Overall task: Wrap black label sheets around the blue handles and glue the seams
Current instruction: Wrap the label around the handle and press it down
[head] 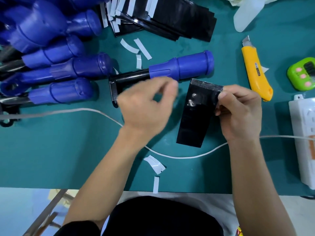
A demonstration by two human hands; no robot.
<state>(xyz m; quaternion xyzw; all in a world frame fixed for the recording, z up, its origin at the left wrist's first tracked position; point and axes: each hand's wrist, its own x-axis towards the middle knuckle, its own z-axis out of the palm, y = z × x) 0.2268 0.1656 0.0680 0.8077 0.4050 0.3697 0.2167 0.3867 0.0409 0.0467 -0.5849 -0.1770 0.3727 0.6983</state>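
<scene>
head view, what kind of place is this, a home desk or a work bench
Probably a small assembly workbench: a pile of identical blue handles, a stack of black label sheets, and peeled backing strips littering the green mat.

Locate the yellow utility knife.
Head view, right side of the green table: the yellow utility knife lies between the right hand and the green timer.

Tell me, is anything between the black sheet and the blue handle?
Nothing visible. The sheet, pinched by the right hand, sits just below the handle, with only bare mat between.
</scene>
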